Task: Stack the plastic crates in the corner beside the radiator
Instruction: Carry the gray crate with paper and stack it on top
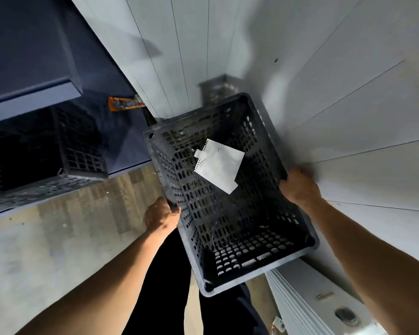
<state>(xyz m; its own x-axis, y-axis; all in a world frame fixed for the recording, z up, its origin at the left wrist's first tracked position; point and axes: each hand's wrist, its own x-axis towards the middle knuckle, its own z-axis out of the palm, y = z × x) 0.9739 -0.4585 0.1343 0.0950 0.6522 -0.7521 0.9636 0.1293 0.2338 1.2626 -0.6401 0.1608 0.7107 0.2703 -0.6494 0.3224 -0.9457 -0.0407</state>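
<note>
Curling over the two long edges of the dark grey perforated plastic crate (228, 213), the fingers (176, 210) of the left hand (161, 217) grip its rim at about 8 o'clock of the crate. The fingers (287, 181) of the right hand (300, 187) grip the opposite rim at about 3 o'clock. How far the fingertips reach on the outer sides I cannot tell, because the crate walls hide them.

The crate seems to be held off the wooden floor (58, 238), a little tilted, with its open mouth toward the camera. Its far end points to 12 o'clock, into the corner of the white panelled wall (348, 117). The white ribbed radiator (307, 301) is at 5 o'clock, just beside the near corner of the crate.

I judge the crate to be light and stiff, because the walls are mostly holes and two bare hands carry it. The thick rim in the middle of the long sides is a good place to hold, and the holes give extra purchase. A loose white torn paper sheet (219, 168) lies inside and may slide.

A second dark perforated crate (80, 151) stands at 9 o'clock, under a blue shelf (29, 56).
</note>
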